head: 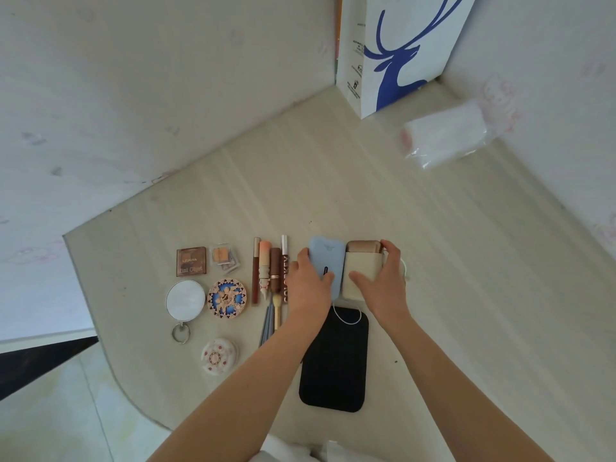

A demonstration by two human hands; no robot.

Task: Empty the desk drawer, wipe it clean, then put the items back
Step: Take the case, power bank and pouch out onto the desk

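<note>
Side by side on the pale desktop (433, 295) lie a light blue case (328, 258) and a beige case (361, 265) with a thin white cord. My left hand (308, 285) grips the blue case from its left, thumb on top. My right hand (383, 278) grips the beige case, fingers curled over its far right corner. Just in front of them lies a black pouch (335, 361). To the left, cosmetics are laid out: lip tubes and pencils (270, 275), a brown palette (191, 261), a round mirror (185, 300) and a blue patterned compact (227, 297). No drawer is in view.
A white paper bag with a blue deer (400, 51) stands in the back corner against the wall. A clear plastic pack of white tissues (445, 135) lies near it. A small white round compact (219, 356) sits near the desk's curved front-left edge.
</note>
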